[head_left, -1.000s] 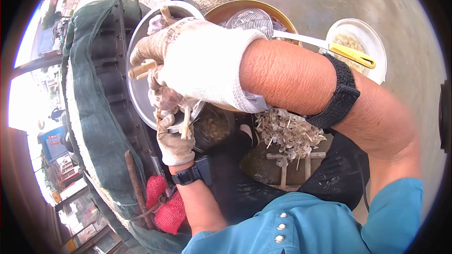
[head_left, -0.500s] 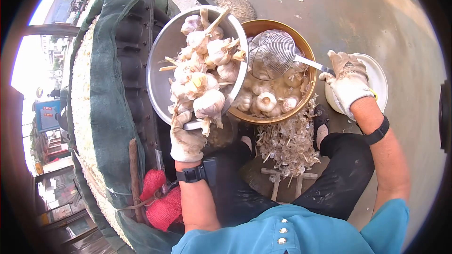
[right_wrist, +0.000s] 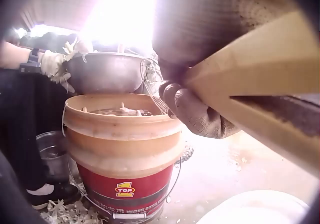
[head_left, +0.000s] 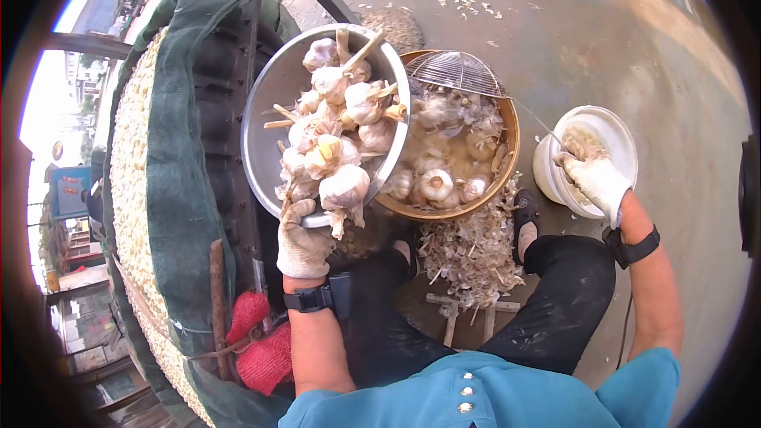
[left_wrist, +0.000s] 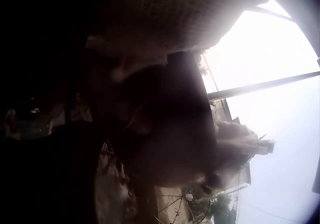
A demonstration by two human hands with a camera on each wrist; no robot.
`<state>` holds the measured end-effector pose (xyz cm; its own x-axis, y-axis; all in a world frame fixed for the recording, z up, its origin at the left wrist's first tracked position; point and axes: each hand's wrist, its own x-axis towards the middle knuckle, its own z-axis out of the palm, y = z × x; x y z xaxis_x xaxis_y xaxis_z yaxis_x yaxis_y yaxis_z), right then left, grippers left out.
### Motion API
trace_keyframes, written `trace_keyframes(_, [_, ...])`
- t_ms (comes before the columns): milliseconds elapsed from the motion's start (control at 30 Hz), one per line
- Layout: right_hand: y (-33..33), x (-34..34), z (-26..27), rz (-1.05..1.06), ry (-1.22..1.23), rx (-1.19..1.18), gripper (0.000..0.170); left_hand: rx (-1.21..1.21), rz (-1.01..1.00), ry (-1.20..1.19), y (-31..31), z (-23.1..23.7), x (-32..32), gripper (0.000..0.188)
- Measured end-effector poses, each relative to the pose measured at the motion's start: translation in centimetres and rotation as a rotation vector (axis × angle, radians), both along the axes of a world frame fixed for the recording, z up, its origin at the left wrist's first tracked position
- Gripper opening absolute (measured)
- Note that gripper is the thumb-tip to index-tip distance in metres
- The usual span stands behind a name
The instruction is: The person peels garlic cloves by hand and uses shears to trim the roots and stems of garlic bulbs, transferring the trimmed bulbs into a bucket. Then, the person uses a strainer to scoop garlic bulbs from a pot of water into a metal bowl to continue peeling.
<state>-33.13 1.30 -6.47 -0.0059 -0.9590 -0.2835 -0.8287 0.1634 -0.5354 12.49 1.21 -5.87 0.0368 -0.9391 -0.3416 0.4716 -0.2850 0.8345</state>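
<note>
My gloved left hand (head_left: pixel 305 246) grips the near rim of a metal bowl (head_left: pixel 272 79) heaped with garlic bulbs (head_left: pixel 345 186), stalks on. The bowl is held tilted, overlapping the left edge of a golden-brown bucket (head_left: pixel 514 139). More garlic and loose skins sit in cloudy water there. Over by the white bucket, my gloved right hand (head_left: pixel 596 182) holds a wire skimmer (head_left: pixel 456 71). Its yellow handle (right_wrist: pixel 250 64) fills the right wrist view, with fingers curled round it. The skimmer's mesh head stands on edge at the bucket's far rim. The left wrist view is mostly dark.
A white bucket (head_left: pixel 626 147) with pale contents stands at the right. Garlic skins (head_left: pixel 468 257) are piled on the ground between the feet, before a small wooden frame (head_left: pixel 487 321). Along the left runs a green-netted bin (head_left: pixel 186 150) full of pale pieces, with red mesh (head_left: pixel 265 357) near it.
My right hand has left the bowl, swung right and taken the skimmer's handle. The skimmer's head has turned on edge towards the far rim. My left hand keeps its grip on the bowl.
</note>
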Motion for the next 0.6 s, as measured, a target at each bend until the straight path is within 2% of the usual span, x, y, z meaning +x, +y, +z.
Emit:
trace_keyframes(67, [-0.2,0.0,1.8,-0.217,-0.233,0.243,0.022,0.066,0.048,0.084,-0.1,0.4,-0.3,0.058])
trace_keyframes(100, [-0.2,0.1,2.2,-0.214,-0.232,0.24,0.022,0.062,0.051,0.085,0.1,0.3,-0.2,0.058])
trace_keyframes(167, [0.2,0.1,3.0,-0.346,-0.317,0.361,0.042,0.041,0.118,0.068,0.3,0.0,-0.3,0.059])
trace_keyframes(233, [0.6,0.1,3.0,-0.374,-0.318,0.362,0.045,0.079,0.12,0.116,0.5,0.4,-0.7,0.059])
trace_keyframes(300, [0.9,-0.2,1.9,-0.381,-0.339,0.285,0.015,0.113,0.116,0.126,0.8,1.3,-1.6,0.059])
trace_keyframes(433, [1.5,-0.6,2.5,-0.458,-0.452,0.281,0.016,0.132,0.112,0.116,1.8,2.3,-3.6,0.06])
trace_keyframes(500, [2.2,-2.0,1.7,-0.472,-0.465,0.308,0.017,0.107,0.022,0.195,1.8,2.6,-4.8,0.058])
trace_keyframes(600, [2.6,-1.0,4.3,-0.564,-0.532,0.294,0.018,0.176,-0.026,0.085,2.4,2.9,-6.3,0.055])
